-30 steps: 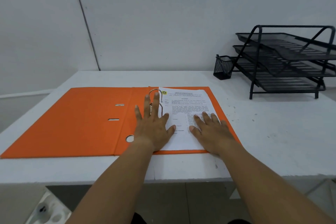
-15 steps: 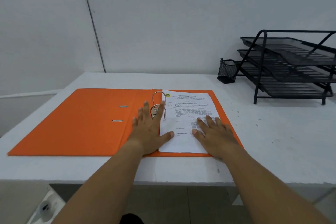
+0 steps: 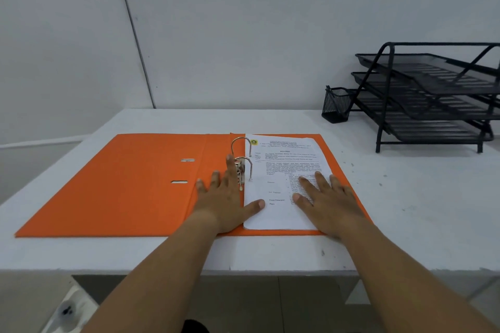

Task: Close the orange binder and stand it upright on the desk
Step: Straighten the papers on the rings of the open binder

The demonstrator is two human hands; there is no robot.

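Nothing done yet: I see the orange binder [image 3: 130, 184] fully open, flat on the worktop [image 3: 405, 211].

My left hand [image 3: 226, 203] lies spread by the rings [image 3: 242, 159], my right hand [image 3: 328, 204] flat on the paper stack [image 3: 276, 170]; neither grips anything. Closing and standing remain. The open spread's long axis runs left-right along the near edge; the spine points away from me.

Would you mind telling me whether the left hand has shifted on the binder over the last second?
Yes, slightly. The left hand has slid leftward along the orange binder: its fingers now reach past the spine fold and the ring mechanism sits at its right edge.
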